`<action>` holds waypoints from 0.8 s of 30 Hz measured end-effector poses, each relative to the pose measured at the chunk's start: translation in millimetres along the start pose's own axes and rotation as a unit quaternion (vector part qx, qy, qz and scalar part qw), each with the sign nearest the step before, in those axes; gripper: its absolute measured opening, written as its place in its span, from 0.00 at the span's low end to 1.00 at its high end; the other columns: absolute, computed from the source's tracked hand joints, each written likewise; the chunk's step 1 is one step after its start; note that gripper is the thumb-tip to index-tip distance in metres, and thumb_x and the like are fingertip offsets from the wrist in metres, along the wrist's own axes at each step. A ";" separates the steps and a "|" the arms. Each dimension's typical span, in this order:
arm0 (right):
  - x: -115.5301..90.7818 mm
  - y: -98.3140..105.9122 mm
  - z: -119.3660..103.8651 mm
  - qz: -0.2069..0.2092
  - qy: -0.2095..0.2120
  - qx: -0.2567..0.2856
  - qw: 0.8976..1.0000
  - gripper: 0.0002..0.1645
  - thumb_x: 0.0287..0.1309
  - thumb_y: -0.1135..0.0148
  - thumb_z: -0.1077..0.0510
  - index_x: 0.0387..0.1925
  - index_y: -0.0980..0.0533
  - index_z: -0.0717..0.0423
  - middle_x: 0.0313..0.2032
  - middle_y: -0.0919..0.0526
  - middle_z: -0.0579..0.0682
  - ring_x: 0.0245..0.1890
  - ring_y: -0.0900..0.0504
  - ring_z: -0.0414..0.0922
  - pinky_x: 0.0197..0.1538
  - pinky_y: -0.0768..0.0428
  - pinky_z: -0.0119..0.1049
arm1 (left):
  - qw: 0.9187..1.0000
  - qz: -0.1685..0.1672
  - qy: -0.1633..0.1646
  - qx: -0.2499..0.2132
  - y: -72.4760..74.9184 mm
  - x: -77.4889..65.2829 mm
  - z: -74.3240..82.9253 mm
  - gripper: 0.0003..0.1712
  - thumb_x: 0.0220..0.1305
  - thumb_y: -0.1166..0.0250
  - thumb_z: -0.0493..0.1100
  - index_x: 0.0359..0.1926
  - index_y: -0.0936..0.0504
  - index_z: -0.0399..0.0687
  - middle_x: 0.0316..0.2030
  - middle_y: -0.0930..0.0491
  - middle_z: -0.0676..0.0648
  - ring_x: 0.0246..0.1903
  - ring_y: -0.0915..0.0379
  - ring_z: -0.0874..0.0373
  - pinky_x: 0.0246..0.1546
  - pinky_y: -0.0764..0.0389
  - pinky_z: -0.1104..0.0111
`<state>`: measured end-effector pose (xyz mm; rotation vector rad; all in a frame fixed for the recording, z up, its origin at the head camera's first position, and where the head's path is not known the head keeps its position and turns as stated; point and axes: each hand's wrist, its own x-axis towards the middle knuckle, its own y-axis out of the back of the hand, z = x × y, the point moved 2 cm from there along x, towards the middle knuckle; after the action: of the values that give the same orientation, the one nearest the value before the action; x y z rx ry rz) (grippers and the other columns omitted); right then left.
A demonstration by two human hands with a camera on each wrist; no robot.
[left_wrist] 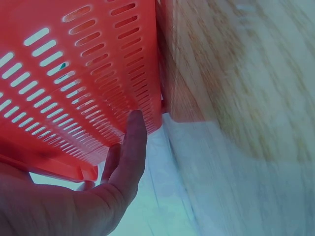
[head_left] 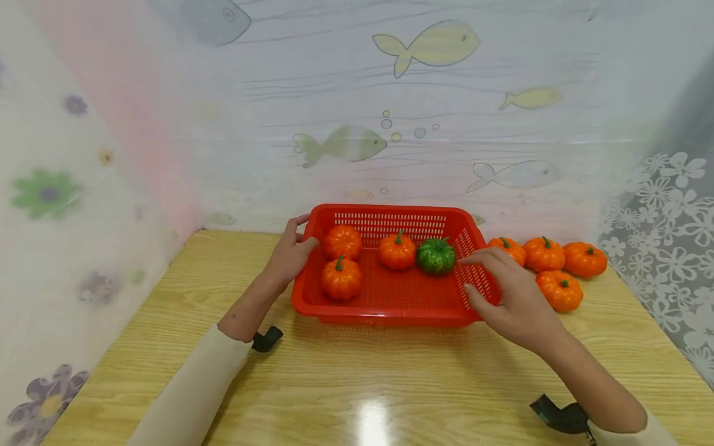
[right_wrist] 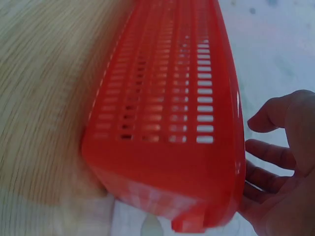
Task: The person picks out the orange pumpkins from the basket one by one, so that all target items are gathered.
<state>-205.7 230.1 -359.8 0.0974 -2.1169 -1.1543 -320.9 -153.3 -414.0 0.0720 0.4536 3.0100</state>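
Note:
A red plastic basket with slotted walls stands on the table. Inside it are 3 small orange pumpkins and one green pumpkin. My left hand holds the basket's left end, the thumb at the rim; in the left wrist view its fingers lie along the outside of the slotted wall. Over the basket's right end is my right hand, fingers spread and bent a little, with nothing between thumb and fingers. The green pumpkin is just left of its fingertips. In the right wrist view that hand appears beside the basket rim.
Several more orange pumpkins sit on the table to the right of the basket, one partly hidden behind my right hand. The wooden table meets a wall covering printed with fish. Black wrist straps show at both sleeves.

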 end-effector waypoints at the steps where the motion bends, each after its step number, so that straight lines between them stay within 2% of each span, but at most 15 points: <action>1: 1.1 -2.6 -2.4 -0.004 0.001 0.001 1.000 0.25 0.60 0.30 0.67 0.58 0.19 0.52 0.57 0.19 0.45 0.57 0.19 0.46 0.60 0.26 0.24 | 1.000 0.000 0.001 0.000 0.1 -0.3 0.2 0.38 0.78 0.48 0.45 0.84 0.49 0.54 0.58 0.29 0.34 0.54 0.19 0.38 0.52 0.12 0.50; 6: 8.9 -14.6 -12.6 -0.024 0.004 0.007 1.000 0.23 0.60 0.30 0.65 0.57 0.20 0.53 0.57 0.20 0.45 0.57 0.19 0.46 0.60 0.19 0.42 | 1.000 -0.001 0.001 -0.001 0.0 -1.3 1.1 0.38 0.78 0.49 0.44 0.84 0.49 0.53 0.59 0.29 0.34 0.54 0.20 0.37 0.53 0.12 0.50; 9: 14.3 -21.2 -17.2 -0.031 0.009 0.014 0.999 0.23 0.60 0.29 0.65 0.57 0.20 0.53 0.57 0.20 0.45 0.58 0.20 0.46 0.60 0.19 0.49 | 1.000 -0.004 0.001 -0.003 0.1 -1.3 0.7 0.39 0.78 0.49 0.44 0.84 0.50 0.53 0.59 0.29 0.33 0.55 0.20 0.37 0.53 0.12 0.49; 16: 26.0 -39.1 -25.2 -0.050 0.012 0.034 0.998 0.21 0.61 0.29 0.62 0.56 0.20 0.51 0.55 0.21 0.44 0.55 0.22 0.41 0.59 0.19 0.44 | 1.000 -0.007 0.000 -0.007 0.8 -1.1 0.3 0.39 0.78 0.49 0.45 0.85 0.50 0.54 0.61 0.29 0.32 0.57 0.20 0.35 0.54 0.13 0.48; 24: 39.3 -55.8 -37.6 -0.062 0.032 0.043 0.997 0.18 0.62 0.31 0.62 0.54 0.19 0.53 0.54 0.21 0.47 0.55 0.21 0.48 0.60 0.19 0.47 | 1.000 -0.003 -0.004 0.003 0.5 -0.7 -0.3 0.38 0.78 0.49 0.44 0.84 0.49 0.53 0.59 0.29 0.32 0.55 0.20 0.37 0.54 0.13 0.49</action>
<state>-226.0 155.2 -367.5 0.3048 -2.1273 -1.1151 -320.3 -153.9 -414.2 0.0816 0.4627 3.0008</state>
